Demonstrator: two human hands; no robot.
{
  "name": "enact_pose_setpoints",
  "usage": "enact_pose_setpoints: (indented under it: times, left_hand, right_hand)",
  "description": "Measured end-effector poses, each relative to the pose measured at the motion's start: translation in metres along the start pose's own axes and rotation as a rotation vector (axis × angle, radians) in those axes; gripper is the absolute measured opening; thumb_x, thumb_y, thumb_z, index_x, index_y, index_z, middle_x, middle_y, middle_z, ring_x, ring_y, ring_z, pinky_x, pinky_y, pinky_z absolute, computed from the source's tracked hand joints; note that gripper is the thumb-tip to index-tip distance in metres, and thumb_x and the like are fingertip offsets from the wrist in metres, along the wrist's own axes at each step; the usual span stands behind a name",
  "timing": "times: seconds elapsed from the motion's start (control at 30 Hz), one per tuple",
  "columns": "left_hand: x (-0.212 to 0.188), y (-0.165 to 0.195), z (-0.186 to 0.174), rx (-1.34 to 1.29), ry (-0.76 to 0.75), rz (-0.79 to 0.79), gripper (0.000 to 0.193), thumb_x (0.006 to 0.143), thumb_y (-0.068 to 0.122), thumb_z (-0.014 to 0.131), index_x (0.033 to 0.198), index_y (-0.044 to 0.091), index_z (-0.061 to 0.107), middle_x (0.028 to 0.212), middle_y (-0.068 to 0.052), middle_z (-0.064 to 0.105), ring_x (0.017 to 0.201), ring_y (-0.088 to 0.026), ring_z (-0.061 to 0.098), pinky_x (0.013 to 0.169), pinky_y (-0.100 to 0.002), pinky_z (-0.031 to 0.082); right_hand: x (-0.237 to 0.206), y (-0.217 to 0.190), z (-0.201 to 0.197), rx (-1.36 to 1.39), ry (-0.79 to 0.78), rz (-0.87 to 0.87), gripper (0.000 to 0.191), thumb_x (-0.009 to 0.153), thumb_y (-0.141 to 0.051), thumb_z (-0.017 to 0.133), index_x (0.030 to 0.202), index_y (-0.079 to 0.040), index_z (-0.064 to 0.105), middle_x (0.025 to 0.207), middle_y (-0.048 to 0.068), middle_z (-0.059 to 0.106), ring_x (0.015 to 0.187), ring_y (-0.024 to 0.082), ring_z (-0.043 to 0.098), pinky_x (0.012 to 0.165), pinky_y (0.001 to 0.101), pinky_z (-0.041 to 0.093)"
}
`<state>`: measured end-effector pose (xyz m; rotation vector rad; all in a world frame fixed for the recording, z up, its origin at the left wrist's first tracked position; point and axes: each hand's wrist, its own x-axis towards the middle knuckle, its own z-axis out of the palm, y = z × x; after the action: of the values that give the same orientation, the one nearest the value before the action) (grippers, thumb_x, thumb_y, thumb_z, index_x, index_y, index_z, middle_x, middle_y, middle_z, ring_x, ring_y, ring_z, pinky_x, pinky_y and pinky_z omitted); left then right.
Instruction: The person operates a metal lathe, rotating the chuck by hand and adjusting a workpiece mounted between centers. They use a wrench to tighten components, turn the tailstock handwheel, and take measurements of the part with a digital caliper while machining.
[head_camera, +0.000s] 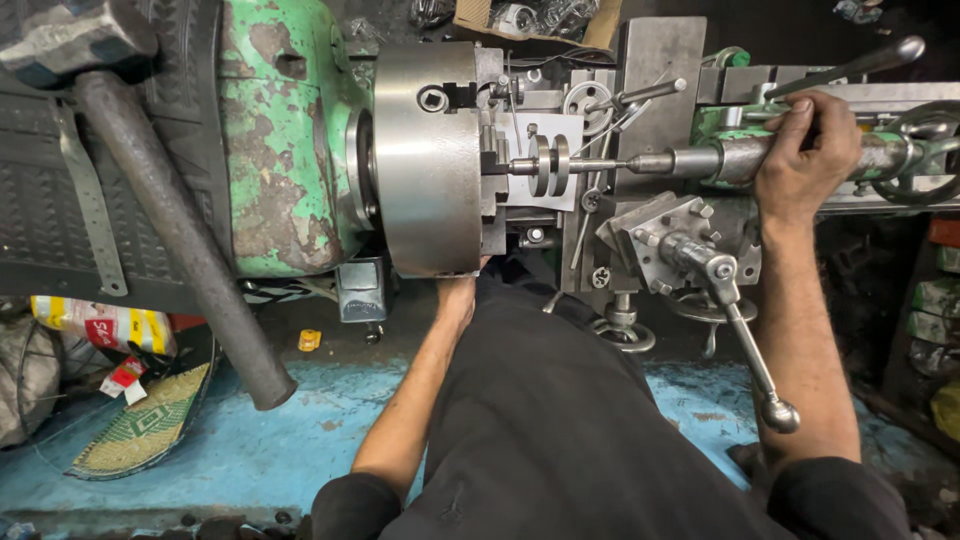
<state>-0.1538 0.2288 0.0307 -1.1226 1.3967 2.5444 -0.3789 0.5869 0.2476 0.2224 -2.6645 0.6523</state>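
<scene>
Grey steel tailstock quill (730, 158) sits under right hand (800, 160), grip wrapped around it; left hand (458, 295) mostly hidden below the chuck (425, 160), its grip unclear.

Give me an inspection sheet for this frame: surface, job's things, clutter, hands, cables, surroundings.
Surface: green lathe, paint chipped and rusty.
Job's things: steel chuck holds a small grooved part; the pointed tailstock shaft meets its end.
Clutter: heavy hammer leaning at left; woven mat and packets on the blue floor.
Hands: right hand grips the tailstock shaft; left hand reaches under the chuck, fingers hidden.
Cables: nothing seen.
Surroundings: long lever handle on the tool post; dark shelves at right.
</scene>
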Motion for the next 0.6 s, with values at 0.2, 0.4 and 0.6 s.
enact_pose_setpoints:
  times: [0.2,0.4,0.6]
  left_hand:
    - [0.0021,0.0006,-0.0002,-0.156,-0.031,-0.018,0.064,0.086,0.002,0.077,0.142,-0.001,0.046,0.141,-0.012,0.053,0.122,-0.021,0.059,0.107,-0.043,0.055]
    - [0.0047,-0.003,-0.0034,-0.107,-0.074,0.026,0.062,0.091,0.006,0.076,0.144,-0.003,0.044,0.145,-0.014,0.049,0.126,-0.023,0.055,0.109,-0.045,0.053]
    - [0.005,0.0044,0.0,-0.08,-0.039,-0.019,0.059,0.095,0.01,0.068,0.145,-0.002,0.04,0.145,-0.015,0.045,0.126,-0.027,0.054,0.106,-0.051,0.055]
  right_hand:
    - [0.0037,-0.0025,-0.0018,-0.032,-0.012,-0.005,0.015,0.114,-0.003,0.054,0.115,-0.003,0.069,0.085,0.004,0.072,0.09,0.024,0.062,0.092,0.0397,0.043]
    - [0.0071,-0.0003,-0.0021,-0.031,-0.023,-0.026,0.016,0.114,-0.004,0.054,0.117,-0.003,0.07,0.085,0.003,0.074,0.088,0.022,0.064,0.091,0.0384,0.042]
    - [0.0092,0.0026,-0.0044,0.048,-0.058,-0.001,0.013,0.118,-0.005,0.058,0.119,-0.002,0.071,0.095,0.004,0.076,0.088,0.019,0.067,0.089,0.0357,0.042]
